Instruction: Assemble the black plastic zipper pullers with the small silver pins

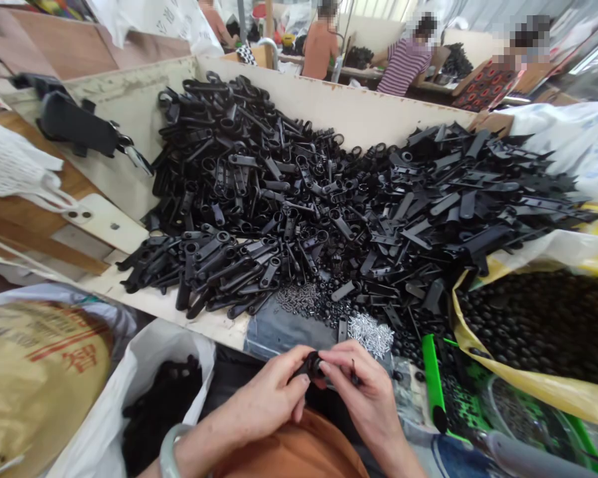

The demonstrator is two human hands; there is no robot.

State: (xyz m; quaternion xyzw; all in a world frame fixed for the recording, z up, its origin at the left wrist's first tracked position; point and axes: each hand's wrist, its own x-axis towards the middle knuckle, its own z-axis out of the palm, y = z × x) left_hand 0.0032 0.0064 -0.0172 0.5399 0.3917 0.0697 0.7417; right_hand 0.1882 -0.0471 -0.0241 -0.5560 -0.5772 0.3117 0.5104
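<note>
Pale bin (299,93) holds heaped black levers (259,179); yellow bag (533,378) of round pieces (543,325) gapes at right, both presumably placed for short reaches. Left hand (274,387) and right hand (365,387) meet above the lap (299,451), wrists angled inward. Both pinch one small dark part (311,363), gap closed onto it; left likely steadies, right handles its end.
</note>
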